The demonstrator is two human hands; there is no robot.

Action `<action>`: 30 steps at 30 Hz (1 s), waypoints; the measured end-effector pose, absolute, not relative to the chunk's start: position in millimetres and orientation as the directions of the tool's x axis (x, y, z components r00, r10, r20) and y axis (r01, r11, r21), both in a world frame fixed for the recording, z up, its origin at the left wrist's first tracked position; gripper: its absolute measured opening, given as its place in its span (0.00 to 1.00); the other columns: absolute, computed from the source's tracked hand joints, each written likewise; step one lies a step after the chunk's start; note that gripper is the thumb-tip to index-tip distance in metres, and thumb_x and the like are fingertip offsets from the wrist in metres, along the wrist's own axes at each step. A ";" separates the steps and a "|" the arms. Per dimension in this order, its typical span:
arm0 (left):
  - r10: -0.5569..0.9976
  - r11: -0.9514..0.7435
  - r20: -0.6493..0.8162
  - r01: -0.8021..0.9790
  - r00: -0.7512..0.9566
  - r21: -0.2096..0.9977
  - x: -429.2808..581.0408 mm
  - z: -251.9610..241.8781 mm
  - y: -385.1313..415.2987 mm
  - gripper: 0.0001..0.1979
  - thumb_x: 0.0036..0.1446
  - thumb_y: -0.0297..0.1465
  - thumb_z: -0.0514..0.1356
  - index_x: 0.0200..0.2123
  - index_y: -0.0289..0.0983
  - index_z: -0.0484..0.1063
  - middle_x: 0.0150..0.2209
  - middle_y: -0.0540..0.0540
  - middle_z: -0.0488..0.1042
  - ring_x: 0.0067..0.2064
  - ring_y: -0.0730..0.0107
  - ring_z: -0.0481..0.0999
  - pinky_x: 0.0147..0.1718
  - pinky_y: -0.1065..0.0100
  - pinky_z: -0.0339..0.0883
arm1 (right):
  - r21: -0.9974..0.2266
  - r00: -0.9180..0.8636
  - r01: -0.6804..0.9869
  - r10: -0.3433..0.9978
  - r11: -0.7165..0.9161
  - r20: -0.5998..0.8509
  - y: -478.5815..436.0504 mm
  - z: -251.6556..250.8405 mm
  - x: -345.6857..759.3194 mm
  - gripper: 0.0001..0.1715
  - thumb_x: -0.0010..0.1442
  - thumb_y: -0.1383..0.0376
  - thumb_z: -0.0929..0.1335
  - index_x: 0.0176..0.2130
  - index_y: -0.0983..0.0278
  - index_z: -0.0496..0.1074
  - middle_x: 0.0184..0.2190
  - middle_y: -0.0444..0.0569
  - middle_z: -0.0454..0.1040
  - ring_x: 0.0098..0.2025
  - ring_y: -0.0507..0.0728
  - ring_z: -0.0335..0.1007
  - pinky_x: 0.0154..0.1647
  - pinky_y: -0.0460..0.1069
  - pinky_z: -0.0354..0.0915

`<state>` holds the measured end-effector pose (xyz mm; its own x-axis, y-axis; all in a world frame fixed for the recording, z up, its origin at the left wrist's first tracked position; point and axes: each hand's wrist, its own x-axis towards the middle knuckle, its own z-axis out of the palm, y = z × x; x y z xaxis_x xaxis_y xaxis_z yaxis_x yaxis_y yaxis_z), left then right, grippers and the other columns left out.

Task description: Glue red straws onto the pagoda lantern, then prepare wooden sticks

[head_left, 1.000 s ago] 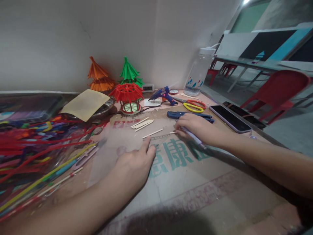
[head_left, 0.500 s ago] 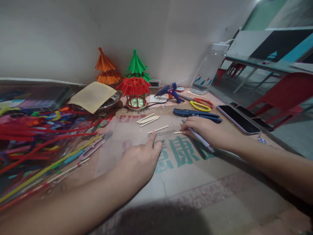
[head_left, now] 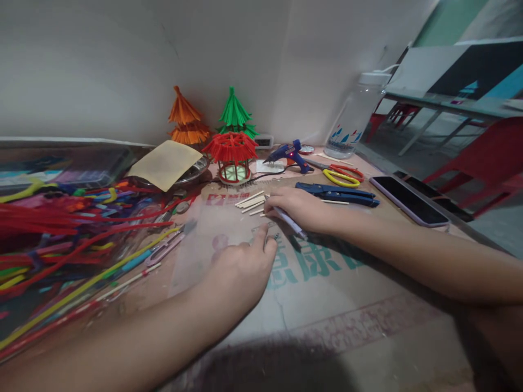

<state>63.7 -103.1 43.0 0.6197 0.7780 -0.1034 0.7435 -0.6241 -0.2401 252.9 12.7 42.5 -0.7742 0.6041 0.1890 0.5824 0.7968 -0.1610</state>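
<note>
My left hand point(head_left: 241, 267) rests on the printed cardboard sheet point(head_left: 351, 305), index finger and thumb stretched out, the other fingers curled. Its index fingertip is at a thin clear ruler point(head_left: 261, 224), partly hidden by my hands. A slim light-purple pen point(head_left: 291, 222) is gripped in my right hand point(head_left: 296, 209), slanting out below the palm. Those right fingertips reach the right end of a small pile of pale wooden sticks point(head_left: 250, 202); whether they pinch a stick cannot be made out. Another stick point(head_left: 337, 202) lies beside the blue-handled cutter point(head_left: 335, 193).
Pipe cleaners point(head_left: 49, 223) crowd the left side. Behind stand a red-roofed model point(head_left: 231, 152), green point(head_left: 235, 111) and orange point(head_left: 186, 114) roofs, a glue gun point(head_left: 292, 155), scissors point(head_left: 341, 177) and a bottle point(head_left: 353, 117). A phone point(head_left: 408, 200) lies near the right edge.
My right hand has moved left with the pen, from the ruler's right end to the stick pile. A stick now shows beside the cutter. My left hand stays nearly in place.
</note>
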 end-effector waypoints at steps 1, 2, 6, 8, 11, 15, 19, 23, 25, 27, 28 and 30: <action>0.779 -0.624 -0.108 0.743 0.618 -0.244 64.0 43.5 -103.7 0.25 0.62 0.18 0.49 0.61 0.31 0.67 0.70 0.27 0.59 0.35 0.59 0.85 0.28 0.61 0.78 | -0.162 -0.769 0.584 0.606 0.796 0.205 16.7 40.7 250.9 0.12 0.70 0.64 0.65 0.39 0.65 0.77 0.38 0.52 0.76 0.41 0.59 0.70 0.42 0.50 0.61; 0.779 -0.623 -0.113 0.743 0.616 -0.244 64.1 44.1 -104.1 0.26 0.62 0.18 0.49 0.62 0.31 0.67 0.70 0.27 0.59 0.35 0.59 0.85 0.28 0.61 0.79 | -0.153 -0.768 0.581 0.601 0.799 0.223 20.0 38.9 249.6 0.12 0.70 0.65 0.65 0.39 0.65 0.77 0.38 0.52 0.76 0.42 0.59 0.69 0.42 0.51 0.61; 0.780 -0.622 -0.103 0.748 0.617 -0.231 63.9 44.9 -104.2 0.24 0.63 0.19 0.49 0.61 0.32 0.68 0.70 0.29 0.59 0.36 0.58 0.85 0.27 0.60 0.79 | -0.070 -0.794 0.551 0.548 0.832 0.262 22.6 35.2 249.7 0.12 0.70 0.65 0.65 0.40 0.66 0.78 0.38 0.53 0.75 0.41 0.60 0.68 0.42 0.51 0.61; 0.779 -0.622 -0.092 0.747 0.620 -0.233 63.6 44.4 -103.6 0.24 0.63 0.19 0.49 0.60 0.32 0.69 0.70 0.30 0.60 0.35 0.58 0.85 0.27 0.60 0.79 | -0.056 -0.800 0.546 0.540 0.836 0.262 18.6 35.6 253.5 0.12 0.70 0.65 0.65 0.41 0.66 0.78 0.38 0.53 0.75 0.41 0.59 0.68 0.41 0.51 0.61; 0.779 -0.623 -0.098 0.746 0.619 -0.237 63.5 44.0 -103.0 0.24 0.63 0.19 0.49 0.60 0.32 0.68 0.70 0.30 0.60 0.35 0.58 0.85 0.27 0.60 0.79 | -0.065 -0.795 0.551 0.547 0.832 0.262 11.9 37.4 263.5 0.12 0.70 0.64 0.65 0.44 0.66 0.77 0.39 0.54 0.74 0.41 0.59 0.68 0.41 0.51 0.61; 0.775 -0.627 -0.101 0.741 0.623 -0.239 63.6 45.2 -103.3 0.24 0.63 0.19 0.49 0.61 0.31 0.68 0.70 0.28 0.58 0.35 0.59 0.85 0.26 0.61 0.79 | -0.087 -0.769 0.583 0.583 0.808 0.263 7.0 38.0 278.2 0.11 0.70 0.64 0.66 0.43 0.66 0.77 0.39 0.53 0.75 0.41 0.60 0.68 0.42 0.51 0.62; 0.775 -0.630 -0.128 0.741 0.619 -0.233 64.1 44.2 -102.9 0.26 0.62 0.18 0.49 0.62 0.31 0.67 0.71 0.29 0.57 0.36 0.59 0.85 0.26 0.62 0.79 | -0.127 -0.746 0.595 0.604 0.794 0.282 4.3 32.3 282.8 0.12 0.70 0.65 0.65 0.41 0.65 0.79 0.38 0.53 0.74 0.41 0.60 0.69 0.41 0.51 0.62; 0.776 -0.629 -0.118 0.743 0.620 -0.230 64.2 37.9 -102.5 0.28 0.62 0.18 0.49 0.65 0.30 0.65 0.71 0.29 0.56 0.39 0.57 0.85 0.28 0.61 0.80 | -0.161 -0.760 0.534 0.555 0.830 0.339 2.9 23.9 278.6 0.11 0.70 0.66 0.66 0.41 0.65 0.79 0.38 0.52 0.74 0.41 0.59 0.69 0.41 0.50 0.63; 0.772 -0.632 -0.107 0.740 0.626 -0.229 63.9 35.9 -102.5 0.29 0.62 0.18 0.49 0.66 0.31 0.63 0.71 0.29 0.57 0.39 0.57 0.85 0.29 0.60 0.80 | -0.176 -0.765 0.504 0.531 0.846 0.365 1.9 22.3 277.2 0.10 0.69 0.67 0.67 0.41 0.64 0.80 0.37 0.51 0.74 0.39 0.58 0.69 0.40 0.49 0.62; 0.773 -0.632 -0.110 0.743 0.625 -0.220 63.6 36.5 -102.2 0.29 0.63 0.17 0.48 0.67 0.31 0.63 0.71 0.30 0.59 0.39 0.57 0.85 0.30 0.60 0.81 | -0.188 -0.768 0.484 0.518 0.855 0.377 0.3 23.5 276.8 0.09 0.68 0.68 0.67 0.40 0.65 0.79 0.36 0.51 0.74 0.37 0.57 0.68 0.38 0.48 0.61; 0.775 -0.631 -0.122 0.747 0.620 -0.209 63.5 37.7 -101.8 0.30 0.63 0.17 0.47 0.67 0.32 0.62 0.71 0.31 0.59 0.40 0.58 0.85 0.30 0.61 0.81 | -0.194 -0.771 0.478 0.515 0.856 0.375 -0.5 24.7 276.8 0.09 0.68 0.68 0.67 0.40 0.65 0.79 0.35 0.50 0.73 0.37 0.56 0.68 0.37 0.48 0.61; 0.782 -0.624 -0.161 0.761 0.603 -0.178 63.7 40.9 -100.7 0.29 0.63 0.17 0.47 0.66 0.33 0.63 0.71 0.30 0.57 0.40 0.57 0.85 0.31 0.60 0.81 | -0.209 -0.775 0.477 0.520 0.854 0.359 -2.1 27.6 276.9 0.09 0.68 0.69 0.67 0.39 0.66 0.79 0.35 0.50 0.73 0.36 0.56 0.68 0.37 0.48 0.61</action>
<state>63.7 -100.7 40.9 0.6028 0.7816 -0.1606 0.7611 -0.6236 -0.1783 276.9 -2.1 27.6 -0.7749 0.5205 0.3587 0.4768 0.8538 -0.2089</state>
